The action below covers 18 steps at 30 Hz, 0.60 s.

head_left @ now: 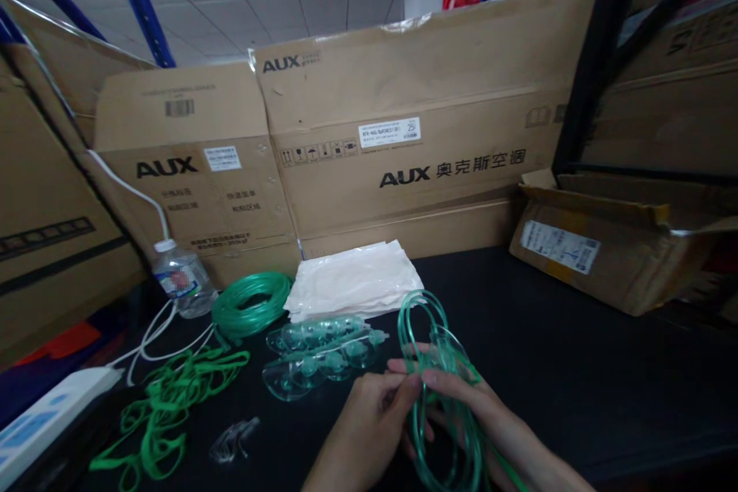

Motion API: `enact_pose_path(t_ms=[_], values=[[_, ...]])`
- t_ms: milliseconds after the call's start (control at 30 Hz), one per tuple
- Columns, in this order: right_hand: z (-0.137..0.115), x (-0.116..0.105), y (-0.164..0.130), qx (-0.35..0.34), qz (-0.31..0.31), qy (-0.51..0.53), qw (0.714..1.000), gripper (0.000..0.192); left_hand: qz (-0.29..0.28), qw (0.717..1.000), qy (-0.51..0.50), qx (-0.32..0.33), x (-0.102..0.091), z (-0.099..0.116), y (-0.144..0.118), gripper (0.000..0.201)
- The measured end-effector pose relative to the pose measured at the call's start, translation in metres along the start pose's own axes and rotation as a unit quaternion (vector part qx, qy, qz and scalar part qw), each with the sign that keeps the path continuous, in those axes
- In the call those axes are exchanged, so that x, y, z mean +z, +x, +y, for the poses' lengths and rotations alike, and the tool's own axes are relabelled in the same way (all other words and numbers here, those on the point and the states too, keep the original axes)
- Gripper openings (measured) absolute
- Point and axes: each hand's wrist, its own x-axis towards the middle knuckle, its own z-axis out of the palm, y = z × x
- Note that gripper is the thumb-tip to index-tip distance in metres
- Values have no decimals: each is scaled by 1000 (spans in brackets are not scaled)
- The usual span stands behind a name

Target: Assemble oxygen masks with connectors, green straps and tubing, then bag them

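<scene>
Between my two hands is a looped coil of clear green tubing (pixel 423 304), with a clear green plastic mask (pixel 447 354) partly hidden among the loops. My left hand (pixel 374 415) closes on the tubing, thumb and fingers pinching it. From the other side my right hand (pixel 473 400) grips the coil and mask, its thumb meeting the left one. A green elastic strap (pixel 507 465) trails down past the right wrist. Left of the hands lie several nested clear green masks (pixel 314 369) in two rows. Behind them rests a stack of white plastic bags (pixel 354 277).
A thick roll of green tubing (pixel 254 304) sits at left, near a plastic bottle (pixel 184 280). Green elastic straps (pixel 167 407), small metal strips (pixel 234 440) and a white power strip (pixel 51 419) lie closer. An open cardboard box (pixel 600 246) stands at right; large cartons (pixel 427 115) wall the back.
</scene>
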Motion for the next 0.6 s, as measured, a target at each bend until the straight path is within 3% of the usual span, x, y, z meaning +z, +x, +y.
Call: enact_pose_path(t_ms=[100, 267, 333, 400, 433, 500, 600], values=[[3, 3, 2, -9, -13, -20, 1000, 41, -17, 999, 43, -11, 3, 2, 2, 68], [5, 2, 9, -48, 71, 64, 994, 52, 15, 984, 178, -16, -10, 16, -7, 64], [4, -2, 10, -45, 87, 88, 991, 53, 52, 976, 210, -39, -31, 27, -12, 62], [4, -6, 12, -34, 82, 108, 990, 51, 142, 955, 255, -60, -62, 40, -13, 63], [4, -8, 12, -30, 73, 114, 990, 50, 204, 928, 308, -58, -80, 47, -11, 63], [7, -11, 14, -28, 46, 121, 991, 49, 312, 840, 438, -67, -115, 57, -2, 57], [10, -12, 15, -30, 17, 116, 993, 50, 334, 811, 471, -98, -158, 55, 23, 44]])
